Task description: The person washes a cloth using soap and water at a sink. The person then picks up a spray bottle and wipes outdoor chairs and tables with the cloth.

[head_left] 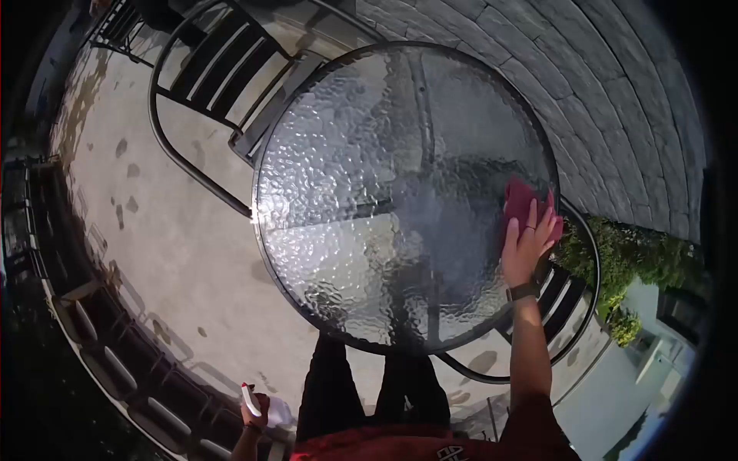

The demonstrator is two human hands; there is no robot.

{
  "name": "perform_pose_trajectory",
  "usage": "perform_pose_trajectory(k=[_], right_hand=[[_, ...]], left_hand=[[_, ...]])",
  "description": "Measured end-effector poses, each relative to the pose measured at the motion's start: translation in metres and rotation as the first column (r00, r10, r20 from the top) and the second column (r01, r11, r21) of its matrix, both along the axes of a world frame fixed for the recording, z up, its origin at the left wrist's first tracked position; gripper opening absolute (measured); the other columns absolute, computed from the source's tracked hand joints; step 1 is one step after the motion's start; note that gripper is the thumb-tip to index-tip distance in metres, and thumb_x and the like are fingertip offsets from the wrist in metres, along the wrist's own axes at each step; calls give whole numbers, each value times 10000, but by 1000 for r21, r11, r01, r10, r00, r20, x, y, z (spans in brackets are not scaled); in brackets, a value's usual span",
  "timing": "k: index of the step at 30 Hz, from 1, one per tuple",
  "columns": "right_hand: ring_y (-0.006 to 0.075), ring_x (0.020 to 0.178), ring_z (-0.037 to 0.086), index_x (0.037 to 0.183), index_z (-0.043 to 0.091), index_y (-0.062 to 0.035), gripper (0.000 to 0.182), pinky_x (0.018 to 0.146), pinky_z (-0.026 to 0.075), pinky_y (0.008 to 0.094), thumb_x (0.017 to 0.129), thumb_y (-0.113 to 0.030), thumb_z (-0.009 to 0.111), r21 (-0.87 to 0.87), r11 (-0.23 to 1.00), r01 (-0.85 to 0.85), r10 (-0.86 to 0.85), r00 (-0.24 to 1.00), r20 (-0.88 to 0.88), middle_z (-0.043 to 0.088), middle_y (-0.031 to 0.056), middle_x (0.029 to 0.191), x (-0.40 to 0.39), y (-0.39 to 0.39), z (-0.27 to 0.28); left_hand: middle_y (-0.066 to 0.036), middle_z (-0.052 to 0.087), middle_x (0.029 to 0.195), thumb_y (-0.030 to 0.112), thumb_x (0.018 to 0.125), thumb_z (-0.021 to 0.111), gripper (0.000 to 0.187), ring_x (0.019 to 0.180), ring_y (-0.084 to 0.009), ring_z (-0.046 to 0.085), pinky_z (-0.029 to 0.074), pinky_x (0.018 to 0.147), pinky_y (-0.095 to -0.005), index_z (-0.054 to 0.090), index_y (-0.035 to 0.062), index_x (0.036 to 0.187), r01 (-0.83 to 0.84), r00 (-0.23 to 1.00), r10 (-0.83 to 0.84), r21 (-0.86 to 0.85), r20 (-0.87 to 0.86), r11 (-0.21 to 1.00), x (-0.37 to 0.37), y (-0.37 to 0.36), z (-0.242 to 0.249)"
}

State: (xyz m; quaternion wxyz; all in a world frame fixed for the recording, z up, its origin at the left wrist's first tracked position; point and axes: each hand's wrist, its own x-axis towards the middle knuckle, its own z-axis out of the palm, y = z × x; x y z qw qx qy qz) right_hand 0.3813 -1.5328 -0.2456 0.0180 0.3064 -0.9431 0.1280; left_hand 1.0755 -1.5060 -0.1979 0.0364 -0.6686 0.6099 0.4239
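Note:
A round table [338, 253] with a rippled glass top and a dark rim stands in front of me. At its right edge, my right hand [526, 246] presses a dark pink cloth [521, 198] against the glass, with its fingers stretched over the cloth. A dark band is on that wrist. Down at the lower left, away from the table, my left hand [256, 411] is closed around a spray bottle [278, 413]. The bottle has a white body and a white trigger head with a red tip.
A black slatted chair [223, 65] stands beyond the table at upper left, another slatted chair [560, 300] at right. Stacked dark chairs [138, 384] line the left side. A grey stone wall [584, 100] rises behind, with green shrubs [638, 253] at its right end.

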Motion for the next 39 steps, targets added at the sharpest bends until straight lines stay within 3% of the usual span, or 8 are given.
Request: perform_pose_trajectory(k=[6, 8, 11, 18, 21, 26, 34, 39], right_hand=[[420, 1347, 262, 1351, 486, -128, 482, 1047, 226, 611, 924, -342, 425, -56, 917, -395, 384, 912, -148, 340, 179, 1463, 65, -287, -2], [401, 1353, 254, 1314, 527, -111, 455, 1091, 196, 561, 891, -269, 470, -135, 741, -658, 656, 752, -66, 337, 166, 1466, 178, -310, 10], [385, 1350, 267, 1251, 570, -99, 454, 1104, 186, 562, 810, -207, 552, -111, 621, -775, 783, 620, 49, 344, 155, 1461, 288, -254, 24], [405, 1288, 378, 1264, 535, -30, 411, 1070, 306, 447, 856, -44, 489, -87, 906, -414, 423, 897, 132, 399, 180, 1421, 252, -80, 27], [364, 1188, 493, 1223, 562, -8, 353, 995, 400, 378, 886, -24, 458, -296, 949, -109, 172, 965, 196, 479, 186, 1353, 244, -139, 55], [318, 1024, 592, 1147, 618, -7, 301, 878, 469, 353, 859, -25, 530, -624, 764, -164, 423, 857, 293, 573, 183, 1228, 340, -361, 93], [344, 1118, 541, 1209, 587, -43, 342, 953, 432, 353, 879, -83, 510, -460, 877, 140, 113, 870, 479, 541, 168, 1278, 320, -535, -128], [426, 1340, 244, 1347, 478, -128, 508, 1048, 197, 616, 871, -301, 513, 39, 992, -123, 114, 977, 181, 295, 174, 1470, 284, -561, -228]], left_hand=[[-106, 631, 890, 113, 797, 616, 299, 903, -252, 577, 418, 874, -347, 572, 0, 1070, -468, 881, 466, -13, -80, 883, 55, 8, 25], [-109, 632, 881, 75, 792, 597, 461, 786, -242, 595, 456, 791, -339, 458, -10, 1223, -348, 937, 343, -208, -61, 914, 203, 108, -70], [-104, 633, 852, 68, 776, 594, 567, 746, -236, 597, 470, 753, -326, 375, 3, 1295, -520, 851, 520, 19, -72, 854, 173, 58, -6], [-94, 633, 792, 110, 731, 634, 579, 724, -246, 607, 480, 746, -321, 420, 8, 1259, -403, 912, 401, 0, 86, 915, 222, -1, -18], [-93, 637, 800, 114, 735, 645, 585, 728, -242, 603, 481, 745, -329, 418, 10, 1264, -287, 944, 272, 53, 186, 957, 211, -74, -14], [-92, 642, 841, 90, 777, 629, 508, 751, -240, 594, 476, 761, -331, 438, 8, 1240, -89, 996, 89, 18, 15, 996, 220, -222, -12], [-120, 622, 930, 63, 793, 606, 555, 805, -215, 578, 455, 784, -295, 370, 4, 1292, -59, 998, 62, -143, 16, 988, 204, -434, 23], [-117, 625, 928, 61, 794, 604, 515, 806, -219, 578, 452, 778, -280, 405, 3, 1265, -205, 978, 186, 244, 100, 948, 183, -532, 5]])
